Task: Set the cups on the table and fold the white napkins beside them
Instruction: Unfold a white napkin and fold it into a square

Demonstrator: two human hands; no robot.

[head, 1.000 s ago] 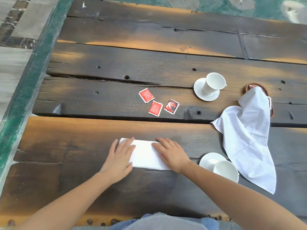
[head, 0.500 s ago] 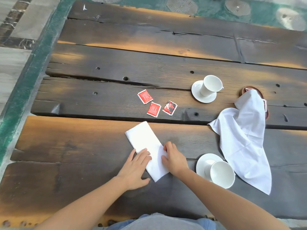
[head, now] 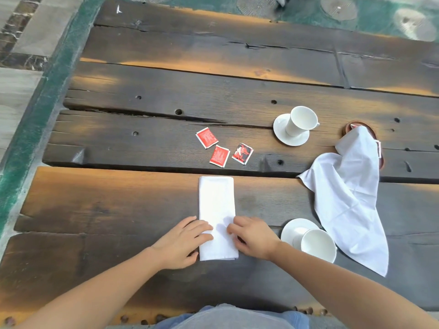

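**On the plank table (head: 118, 200): folded napkin (head: 217, 200) under two hands**

Near the table's front edge, the left hand (head: 184, 241) lies with fingers nearly straight on the folded napkin's left edge. The right hand (head: 253, 237), fingers loosely bent, rests its tips on the right edge. Neither hand grips. To the right stands a near cup (head: 318, 244) on its saucer (head: 292, 230), touched by an unfolded napkin (head: 344, 200) draped over a brown dish (head: 356, 123). Beyond lie a far cup (head: 300, 121) and red packets (head: 219, 156). The folded napkin's long axis runs straight away from the person.
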